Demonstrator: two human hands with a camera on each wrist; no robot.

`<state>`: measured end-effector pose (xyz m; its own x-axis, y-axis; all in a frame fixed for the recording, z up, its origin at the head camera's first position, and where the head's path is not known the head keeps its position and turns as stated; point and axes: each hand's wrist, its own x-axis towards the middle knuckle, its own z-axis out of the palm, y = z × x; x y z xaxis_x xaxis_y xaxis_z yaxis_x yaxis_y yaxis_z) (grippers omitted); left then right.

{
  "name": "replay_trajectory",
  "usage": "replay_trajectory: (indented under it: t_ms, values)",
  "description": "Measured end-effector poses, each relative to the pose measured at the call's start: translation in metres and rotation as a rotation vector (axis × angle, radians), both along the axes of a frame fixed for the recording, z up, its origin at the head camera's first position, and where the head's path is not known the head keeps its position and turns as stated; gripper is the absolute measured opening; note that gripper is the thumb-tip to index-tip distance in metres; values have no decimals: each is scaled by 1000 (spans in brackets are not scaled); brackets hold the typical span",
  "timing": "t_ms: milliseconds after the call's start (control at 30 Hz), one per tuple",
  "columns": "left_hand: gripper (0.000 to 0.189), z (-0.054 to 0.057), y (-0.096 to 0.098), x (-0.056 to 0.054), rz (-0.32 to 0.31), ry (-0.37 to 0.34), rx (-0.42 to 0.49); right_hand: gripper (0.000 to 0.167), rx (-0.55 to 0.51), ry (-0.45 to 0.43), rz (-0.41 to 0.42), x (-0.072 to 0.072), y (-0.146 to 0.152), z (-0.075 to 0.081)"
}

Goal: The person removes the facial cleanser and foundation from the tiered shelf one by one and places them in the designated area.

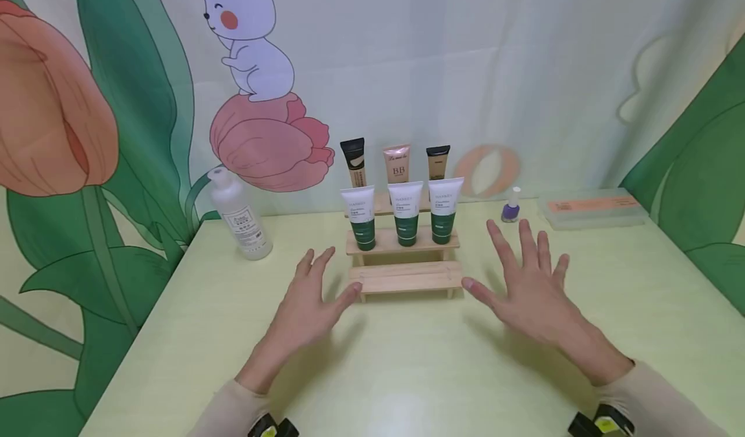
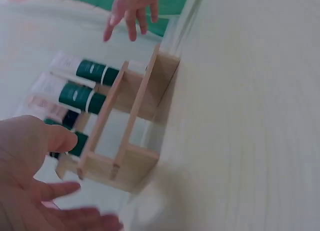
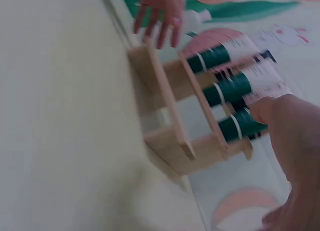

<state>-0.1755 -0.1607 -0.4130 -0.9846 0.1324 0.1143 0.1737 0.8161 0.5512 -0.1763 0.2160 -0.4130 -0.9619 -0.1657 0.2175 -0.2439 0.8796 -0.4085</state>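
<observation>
A small wooden tiered rack point(image 1: 405, 277) stands mid-table. On its middle step, three white-and-green tubes stand on their caps: a left tube point(image 1: 361, 217), a centre tube point(image 1: 406, 212) and a right tube point(image 1: 444, 209). Behind them on the top step are a black-topped tube point(image 1: 354, 162), a pink BB cream tube point(image 1: 398, 164) and a black-and-gold tube point(image 1: 438, 162). The bottom step carries nothing. My left hand point(image 1: 311, 308) hovers at the rack's left with fingers spread. Spread likewise, my right hand point(image 1: 526, 288) is at its right. Neither hand holds anything.
A white pump bottle point(image 1: 240, 214) stands at the back left. Toward the back right are a small purple bottle with a white cap point(image 1: 511, 205) and a flat translucent case point(image 1: 593, 209). A printed curtain point(image 1: 407, 55) hangs behind the table point(image 1: 431, 366).
</observation>
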Motion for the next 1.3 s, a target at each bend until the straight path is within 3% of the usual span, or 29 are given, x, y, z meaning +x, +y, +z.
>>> replay_trajectory:
  t_ms: [100, 167, 300, 500, 733, 1300]
  values:
    - [58, -3, -5, -16, -3, -46, 295, 104, -189, -18, 35, -16, 9, 15]
    - [47, -9, -7, -26, 10, -118, 424, 97, -313, 19, 60, -25, 13, 20]
    - [36, -23, -7, -41, 21, -216, 586, 79, -531, 77, 117, -39, 12, 21]
    - [29, -42, -6, -49, -10, -254, 763, 59, -757, 105, 217, -57, -4, 15]
    - [30, -54, -4, -51, -65, -259, 857, 54, -863, 99, 247, -73, -22, 15]
    - [30, -54, -2, -49, -96, -242, 857, 46, -876, 36, 217, -89, -42, 11]
